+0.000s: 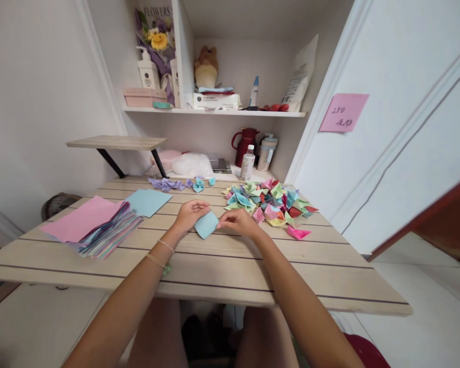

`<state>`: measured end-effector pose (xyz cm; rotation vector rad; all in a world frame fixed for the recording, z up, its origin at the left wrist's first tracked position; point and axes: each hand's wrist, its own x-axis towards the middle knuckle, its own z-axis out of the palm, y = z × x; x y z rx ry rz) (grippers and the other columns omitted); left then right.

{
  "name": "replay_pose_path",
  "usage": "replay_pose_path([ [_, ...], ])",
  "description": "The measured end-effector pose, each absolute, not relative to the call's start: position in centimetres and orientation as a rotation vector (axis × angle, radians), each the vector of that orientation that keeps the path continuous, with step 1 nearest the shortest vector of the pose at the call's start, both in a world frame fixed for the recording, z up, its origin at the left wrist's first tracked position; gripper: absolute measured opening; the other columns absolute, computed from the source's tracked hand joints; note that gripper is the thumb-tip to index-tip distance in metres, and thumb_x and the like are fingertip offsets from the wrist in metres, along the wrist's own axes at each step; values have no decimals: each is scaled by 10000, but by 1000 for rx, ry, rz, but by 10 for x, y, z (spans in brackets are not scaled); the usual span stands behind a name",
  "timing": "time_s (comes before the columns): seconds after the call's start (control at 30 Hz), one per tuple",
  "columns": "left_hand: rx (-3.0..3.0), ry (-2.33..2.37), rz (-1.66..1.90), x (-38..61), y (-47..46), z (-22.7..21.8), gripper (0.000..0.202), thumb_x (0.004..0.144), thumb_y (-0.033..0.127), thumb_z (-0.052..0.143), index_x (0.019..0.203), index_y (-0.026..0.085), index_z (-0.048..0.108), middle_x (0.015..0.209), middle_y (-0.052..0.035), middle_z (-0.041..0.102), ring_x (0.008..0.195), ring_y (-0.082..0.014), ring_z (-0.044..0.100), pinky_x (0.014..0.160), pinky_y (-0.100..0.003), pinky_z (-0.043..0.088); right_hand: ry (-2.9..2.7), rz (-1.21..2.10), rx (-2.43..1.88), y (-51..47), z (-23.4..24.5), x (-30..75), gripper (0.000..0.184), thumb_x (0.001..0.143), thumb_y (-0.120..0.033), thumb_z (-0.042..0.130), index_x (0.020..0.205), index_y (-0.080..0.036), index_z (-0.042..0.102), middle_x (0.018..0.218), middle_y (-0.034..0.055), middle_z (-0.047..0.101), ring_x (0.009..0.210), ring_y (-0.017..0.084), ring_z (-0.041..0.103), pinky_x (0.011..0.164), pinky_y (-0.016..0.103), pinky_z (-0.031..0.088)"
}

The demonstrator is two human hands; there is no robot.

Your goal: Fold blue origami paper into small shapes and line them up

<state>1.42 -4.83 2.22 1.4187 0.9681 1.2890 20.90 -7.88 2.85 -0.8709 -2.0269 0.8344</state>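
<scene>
A small light blue square of folded paper (206,225) is held between my two hands, just above or on the tabletop. My left hand (190,213) grips its upper left edge, fingers curled over the top. At the right corner, the thumb and fingers of my right hand (238,222) pinch the paper. To the right lies a heap of colourful folded paper pieces (272,202). Purple folded pieces (166,184) and a blue one (198,184) sit behind my left hand. Flat light blue sheets (147,202) lie to the left.
A thick stack of coloured paper (109,232), pink sheets on top, lies at the left of the slatted table (222,276). Behind the heap stand a clear bottle (247,164), a red jug (246,145) and a cup (267,152). A raised wooden shelf (117,142) overhangs the back left.
</scene>
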Motion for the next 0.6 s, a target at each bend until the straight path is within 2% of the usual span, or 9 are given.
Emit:
replay_pose_path([
  [0.13, 1414, 920, 1268, 15, -50, 23, 331, 509, 305, 759, 762, 114, 661, 703, -68, 665, 661, -154, 611, 650, -274, 473, -1928, 846, -898, -79, 27, 208, 264, 660, -421, 638, 618, -161, 619, 608, 15, 618, 544, 122, 541, 500, 223, 405],
  [0.23, 1383, 918, 1317, 14, -49, 25, 344, 482, 286, 773, 754, 110, 658, 679, -59, 658, 644, -153, 608, 653, -288, 481, -1694, 843, -908, -74, 24, 207, 262, 650, -396, 652, 781, -172, 614, 674, 15, 626, 602, 133, 573, 556, 240, 449],
  [0.33, 1405, 909, 1324, 14, -48, 24, 357, 457, 255, 786, 756, 109, 659, 675, -51, 656, 651, -154, 608, 667, -297, 488, -1489, 889, -887, -70, 21, 207, 384, 635, -364, 672, 960, -186, 572, 697, 8, 631, 632, 138, 592, 604, 263, 477],
  [0.6, 1474, 946, 1367, 17, -46, 18, 283, 520, 331, 747, 684, 115, 664, 666, -54, 663, 604, -158, 600, 614, -298, 503, -1415, 916, -835, -70, 23, 205, 330, 604, -354, 699, 877, -176, 645, 807, 56, 668, 750, 185, 620, 665, 301, 502],
])
